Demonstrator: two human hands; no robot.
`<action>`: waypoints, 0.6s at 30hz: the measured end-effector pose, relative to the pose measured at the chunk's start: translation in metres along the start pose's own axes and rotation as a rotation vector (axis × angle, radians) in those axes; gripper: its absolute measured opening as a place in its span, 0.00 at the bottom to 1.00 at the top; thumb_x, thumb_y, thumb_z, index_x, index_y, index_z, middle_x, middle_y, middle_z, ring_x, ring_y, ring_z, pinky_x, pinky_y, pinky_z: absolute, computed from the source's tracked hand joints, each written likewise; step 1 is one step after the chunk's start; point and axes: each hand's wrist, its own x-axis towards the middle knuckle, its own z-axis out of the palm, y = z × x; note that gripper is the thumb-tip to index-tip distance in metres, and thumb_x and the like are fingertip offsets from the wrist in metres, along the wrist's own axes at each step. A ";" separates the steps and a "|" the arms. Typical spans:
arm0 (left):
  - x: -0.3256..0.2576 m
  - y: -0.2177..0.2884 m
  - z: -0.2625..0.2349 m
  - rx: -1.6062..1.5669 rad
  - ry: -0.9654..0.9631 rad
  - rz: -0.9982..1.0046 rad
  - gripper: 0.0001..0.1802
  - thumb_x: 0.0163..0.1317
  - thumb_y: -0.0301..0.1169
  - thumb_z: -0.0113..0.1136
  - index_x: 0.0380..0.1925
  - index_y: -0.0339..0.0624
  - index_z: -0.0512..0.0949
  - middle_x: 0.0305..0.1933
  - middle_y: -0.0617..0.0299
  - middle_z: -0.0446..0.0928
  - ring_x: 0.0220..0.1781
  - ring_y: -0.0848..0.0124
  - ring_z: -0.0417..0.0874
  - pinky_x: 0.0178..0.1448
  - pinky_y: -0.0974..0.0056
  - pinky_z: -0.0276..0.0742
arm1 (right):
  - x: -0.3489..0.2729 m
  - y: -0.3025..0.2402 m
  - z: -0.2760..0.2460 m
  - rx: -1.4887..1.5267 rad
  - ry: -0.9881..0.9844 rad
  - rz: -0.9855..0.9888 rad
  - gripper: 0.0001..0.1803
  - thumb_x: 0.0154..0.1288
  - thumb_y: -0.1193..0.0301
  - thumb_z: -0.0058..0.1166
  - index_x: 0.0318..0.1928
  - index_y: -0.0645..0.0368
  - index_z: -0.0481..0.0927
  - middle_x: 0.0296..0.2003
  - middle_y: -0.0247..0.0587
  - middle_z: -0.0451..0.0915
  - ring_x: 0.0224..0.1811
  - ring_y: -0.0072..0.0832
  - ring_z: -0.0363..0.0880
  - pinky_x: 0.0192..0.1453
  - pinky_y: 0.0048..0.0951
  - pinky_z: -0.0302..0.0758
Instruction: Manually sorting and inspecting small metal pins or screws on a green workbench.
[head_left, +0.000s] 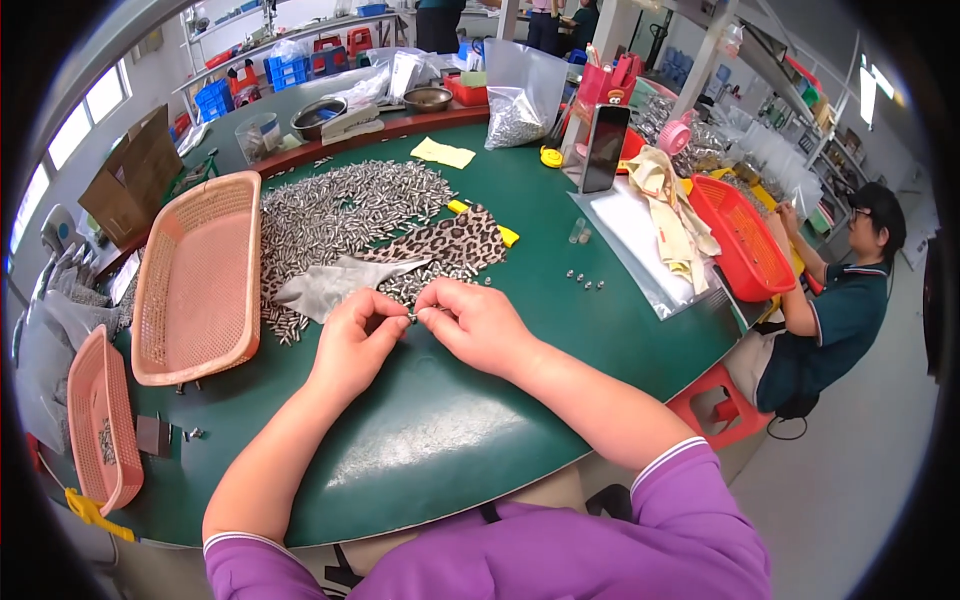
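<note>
My left hand [352, 338] and my right hand [478, 322] meet above the green table [430, 430], fingertips almost touching. Both pinch a small silvery metal part [412, 317], mostly covered by the fingers. Just beyond my fingers lies a small heap of metal parts [425, 280], beside a grey cloth [335, 284] and a leopard-print cloth [455, 238]. Behind these spreads a large pile of small cylindrical metal parts [350, 200]. To the right, several small metal pieces [585, 281] lie apart on the tabletop, near small clear cylinders [578, 231].
At left stand a large pink basket [195, 280] and a smaller one [88, 400]. A phone [606, 148] stands upright at the back right. Beyond it are a beige cloth [672, 220] and a red basket [708, 190]. Another person [835, 310] sits at the far right.
</note>
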 end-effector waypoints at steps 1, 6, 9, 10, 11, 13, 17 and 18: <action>0.001 0.001 0.001 -0.001 0.001 0.008 0.03 0.57 0.22 0.56 0.31 0.37 0.72 0.29 0.65 0.75 0.31 0.80 0.75 0.36 0.74 0.72 | 0.000 0.001 0.000 0.042 -0.006 0.025 0.06 0.59 0.68 0.50 0.34 0.56 0.75 0.26 0.40 0.77 0.27 0.33 0.76 0.32 0.32 0.72; 0.002 0.007 0.003 -0.093 -0.006 -0.012 0.06 0.59 0.23 0.53 0.37 0.38 0.71 0.30 0.68 0.73 0.32 0.81 0.73 0.37 0.75 0.70 | 0.003 -0.003 -0.005 0.090 -0.031 0.084 0.06 0.61 0.69 0.50 0.36 0.57 0.75 0.23 0.34 0.75 0.24 0.21 0.72 0.30 0.24 0.69; 0.003 0.015 0.007 -0.243 -0.005 -0.083 0.07 0.61 0.24 0.50 0.39 0.38 0.71 0.32 0.67 0.72 0.33 0.81 0.72 0.39 0.75 0.70 | 0.004 -0.003 -0.006 0.080 -0.051 0.095 0.07 0.61 0.67 0.49 0.35 0.56 0.74 0.29 0.40 0.77 0.31 0.36 0.78 0.34 0.34 0.73; 0.003 0.014 0.007 -0.246 -0.005 -0.084 0.07 0.61 0.24 0.50 0.39 0.38 0.71 0.32 0.67 0.72 0.33 0.81 0.72 0.39 0.75 0.70 | 0.004 -0.004 -0.006 0.078 -0.052 0.097 0.07 0.61 0.67 0.49 0.35 0.56 0.74 0.29 0.40 0.77 0.31 0.36 0.78 0.34 0.34 0.73; 0.003 0.014 0.006 -0.234 -0.022 -0.085 0.07 0.62 0.25 0.49 0.40 0.39 0.71 0.32 0.68 0.72 0.32 0.81 0.71 0.38 0.75 0.68 | 0.004 -0.004 -0.006 0.074 -0.055 0.100 0.07 0.61 0.67 0.49 0.35 0.56 0.73 0.29 0.40 0.77 0.31 0.36 0.78 0.34 0.33 0.73; 0.002 0.013 0.005 -0.223 -0.034 -0.086 0.07 0.63 0.26 0.48 0.40 0.41 0.71 0.31 0.69 0.71 0.32 0.81 0.70 0.37 0.76 0.66 | 0.005 -0.006 -0.006 0.071 -0.060 0.102 0.06 0.61 0.67 0.49 0.35 0.56 0.73 0.29 0.40 0.77 0.31 0.36 0.78 0.34 0.33 0.73; 0.004 0.009 -0.003 -0.291 -0.052 -0.121 0.08 0.65 0.27 0.44 0.40 0.41 0.72 0.28 0.70 0.69 0.30 0.82 0.68 0.37 0.76 0.66 | 0.005 -0.004 -0.008 0.084 -0.024 0.121 0.07 0.61 0.67 0.49 0.36 0.56 0.74 0.27 0.40 0.77 0.29 0.34 0.78 0.33 0.32 0.72; 0.004 0.008 -0.004 -0.282 -0.021 -0.119 0.09 0.65 0.29 0.43 0.40 0.42 0.72 0.27 0.71 0.68 0.28 0.83 0.67 0.34 0.77 0.64 | 0.005 -0.001 -0.008 0.101 0.005 0.147 0.07 0.61 0.67 0.49 0.36 0.57 0.74 0.27 0.40 0.78 0.29 0.33 0.78 0.33 0.31 0.72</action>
